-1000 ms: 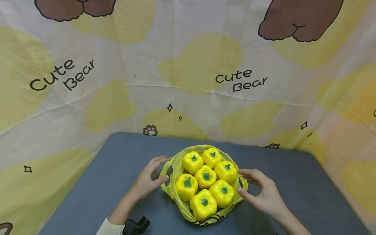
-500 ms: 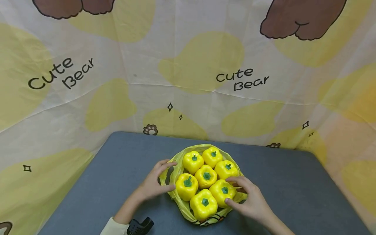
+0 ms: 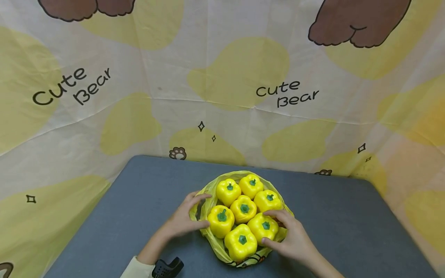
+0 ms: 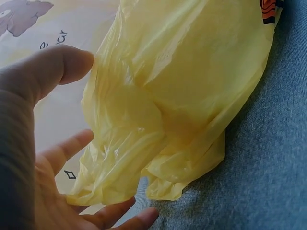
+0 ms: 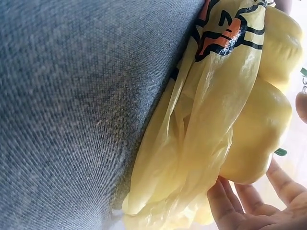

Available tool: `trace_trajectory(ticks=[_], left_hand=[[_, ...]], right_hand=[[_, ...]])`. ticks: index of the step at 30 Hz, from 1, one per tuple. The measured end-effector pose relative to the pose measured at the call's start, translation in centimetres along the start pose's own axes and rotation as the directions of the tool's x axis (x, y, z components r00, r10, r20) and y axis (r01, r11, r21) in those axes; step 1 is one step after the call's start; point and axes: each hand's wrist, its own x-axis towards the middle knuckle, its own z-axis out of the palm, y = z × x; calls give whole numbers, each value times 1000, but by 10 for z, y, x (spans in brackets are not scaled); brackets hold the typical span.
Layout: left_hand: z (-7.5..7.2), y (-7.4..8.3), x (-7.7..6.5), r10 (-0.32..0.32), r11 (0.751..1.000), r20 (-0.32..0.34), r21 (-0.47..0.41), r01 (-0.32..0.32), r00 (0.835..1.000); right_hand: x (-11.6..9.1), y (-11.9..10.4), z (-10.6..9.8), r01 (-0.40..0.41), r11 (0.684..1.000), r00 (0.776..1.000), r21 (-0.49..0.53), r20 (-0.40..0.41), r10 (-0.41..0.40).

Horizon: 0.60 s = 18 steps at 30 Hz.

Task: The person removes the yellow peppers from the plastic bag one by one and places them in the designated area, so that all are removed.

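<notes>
A yellow plastic bag (image 3: 214,247) stands with its mouth spread wide, holding several yellow bell peppers (image 3: 243,208) with green stems. My left hand (image 3: 184,219) is at the bag's left side, fingers spread; its thumb tip is right by the left pepper (image 3: 221,221). In the left wrist view, the spread fingers (image 4: 72,148) lie beside the bag's crumpled handle part (image 4: 117,167). My right hand (image 3: 295,235) reaches over the right rim, thumb and forefinger around the front right pepper (image 3: 263,227). Fingertips touch that pepper's side in the right wrist view, the thumb apart.
The bag stands on a grey cloth-covered table (image 3: 149,185). Behind it hangs a printed cloth backdrop (image 3: 229,23) with bears and lettering. A black wrist device (image 3: 168,267) shows by the left sleeve (image 3: 137,268). Black and orange print (image 5: 225,38) marks the bag's front.
My right hand has moved left from the bag's right handle to the front right pepper. My left hand has shifted slightly right over the bag's left edge. The peppers stay put.
</notes>
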Motion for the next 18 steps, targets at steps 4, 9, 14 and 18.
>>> trace_trajectory(ticks=[4,9,14,18], left_hand=[[1,1,0,-27,1000,13,-11,27,1000],[2,3,-2,-69,998,19,-12,69,997],[2,2,-2,-37,999,37,-17,37,999],[2,1,-2,-14,998,66,-63,18,998]], right_hand=[[0,0,2,0,1000,1000,-9,14,0],[0,0,2,-38,999,999,7,33,38],[1,0,3,-63,998,997,22,36,62],[1,0,3,-69,997,997,28,23,69]])
